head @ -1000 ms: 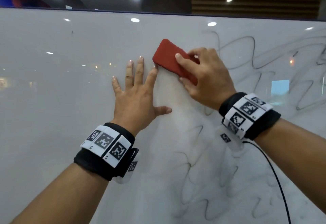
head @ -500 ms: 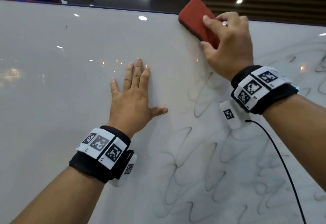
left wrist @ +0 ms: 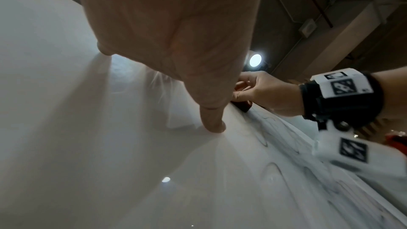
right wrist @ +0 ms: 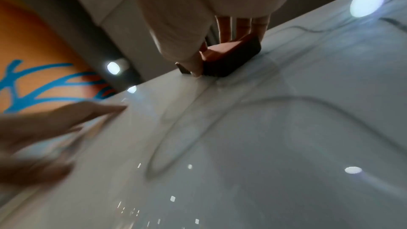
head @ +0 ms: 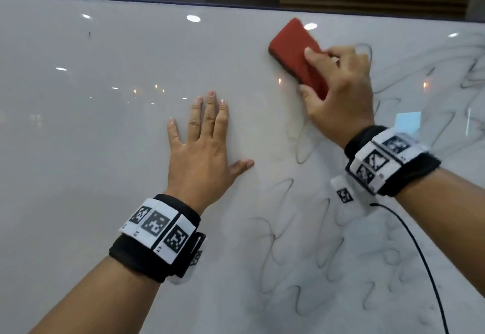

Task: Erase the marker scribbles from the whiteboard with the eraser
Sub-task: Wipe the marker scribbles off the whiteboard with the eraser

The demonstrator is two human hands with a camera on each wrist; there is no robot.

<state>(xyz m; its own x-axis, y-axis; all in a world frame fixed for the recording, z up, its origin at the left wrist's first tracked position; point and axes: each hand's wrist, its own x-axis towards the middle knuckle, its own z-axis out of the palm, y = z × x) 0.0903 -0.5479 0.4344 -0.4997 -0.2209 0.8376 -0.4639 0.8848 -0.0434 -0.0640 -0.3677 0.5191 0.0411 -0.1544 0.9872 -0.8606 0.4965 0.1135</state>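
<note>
My right hand point(head: 338, 89) grips a red eraser point(head: 292, 47) and holds it flat against the whiteboard point(head: 105, 149), near the board's top edge. The right wrist view shows the eraser point(right wrist: 233, 53) pinched between thumb and fingers on the board. My left hand point(head: 202, 147) lies flat on the board, fingers straight, to the lower left of the eraser. Grey marker scribbles point(head: 301, 255) loop across the board's lower right, and darker scribbles point(head: 472, 71) lie at the far right. In the left wrist view my left thumb point(left wrist: 211, 119) touches the board point(left wrist: 88, 163).
A black cable point(head: 420, 255) hangs from my right wristband across the board. The board's dark top edge point(head: 183, 1) runs just above the eraser. Ceiling lights reflect on the glossy surface. The board's left half shows no marks.
My right hand swept the eraser up to the board's top edge, then back down and slightly right. The left hand stayed pressed flat in place.
</note>
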